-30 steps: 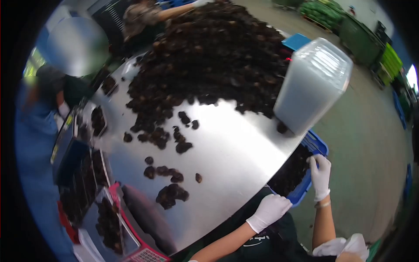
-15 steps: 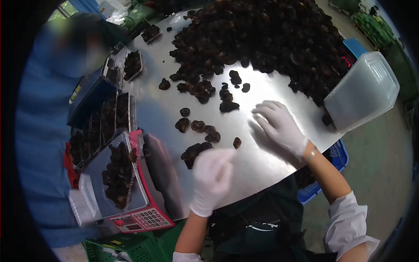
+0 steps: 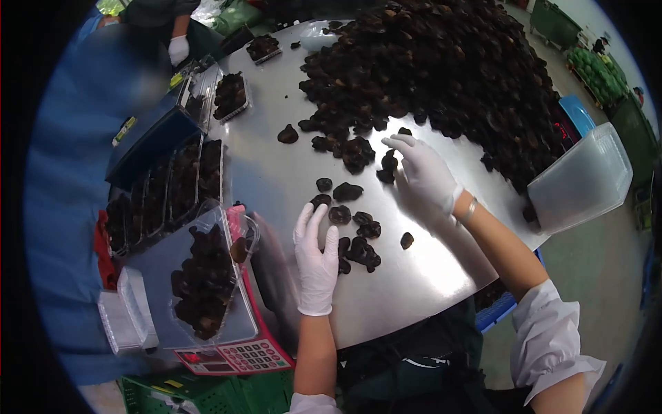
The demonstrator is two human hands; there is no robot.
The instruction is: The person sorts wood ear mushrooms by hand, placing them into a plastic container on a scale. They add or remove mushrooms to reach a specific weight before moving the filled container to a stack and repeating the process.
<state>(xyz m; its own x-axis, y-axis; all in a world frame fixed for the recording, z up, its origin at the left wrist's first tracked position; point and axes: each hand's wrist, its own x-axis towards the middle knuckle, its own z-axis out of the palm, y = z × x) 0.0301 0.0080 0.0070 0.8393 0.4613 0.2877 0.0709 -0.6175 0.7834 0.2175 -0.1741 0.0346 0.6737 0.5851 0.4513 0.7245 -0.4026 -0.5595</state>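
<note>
Steel table [image 3: 414, 276] bears dark pieces [image 3: 358, 250] just beside left hand [image 3: 316, 259] fingers [image 3: 312, 219].

Table [image 3: 414, 276]: heap [image 3: 441, 62] of pieces covers the far side. Loose pieces [image 3: 355, 241] lie on the near middle, in front of the heap. Left hand [image 3: 316, 259] rests on the table just left of them. Right hand [image 3: 422, 172] is behind them, at the heap's near edge. Scale [image 3: 238, 355] sits at the near left, with a tray [image 3: 200, 276] on it. Row of trays [image 3: 179, 179] runs behind the scale along the left edge. Stack of containers [image 3: 583, 179] lies tilted at the right edge. Crate [image 3: 503, 310] sits below the table, right.
</note>
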